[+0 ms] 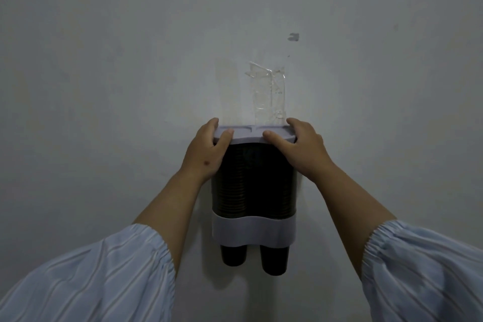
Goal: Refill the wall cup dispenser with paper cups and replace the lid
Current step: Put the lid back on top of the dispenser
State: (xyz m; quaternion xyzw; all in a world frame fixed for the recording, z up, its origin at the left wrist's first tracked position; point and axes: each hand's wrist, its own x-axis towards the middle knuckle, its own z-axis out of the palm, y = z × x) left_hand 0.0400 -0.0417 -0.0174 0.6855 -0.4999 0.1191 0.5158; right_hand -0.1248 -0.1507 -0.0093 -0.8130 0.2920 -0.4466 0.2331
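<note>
Striped blue sleeves (86, 280) fill our lower corners at seven and five o'clock. Our left hand (206, 150) grips the grey lid's (254, 133) left end, thumb on top, fingers curled round the edge. Our right hand (300, 145) clasps the right end likewise. That lid sits atop the wall cup dispenser (253, 232) at centre, two stacks of dark cups (274, 260) poking out below at six o'clock. Crumpled clear tape (269, 91) clings to the wall (104, 60) at twelve.
</note>
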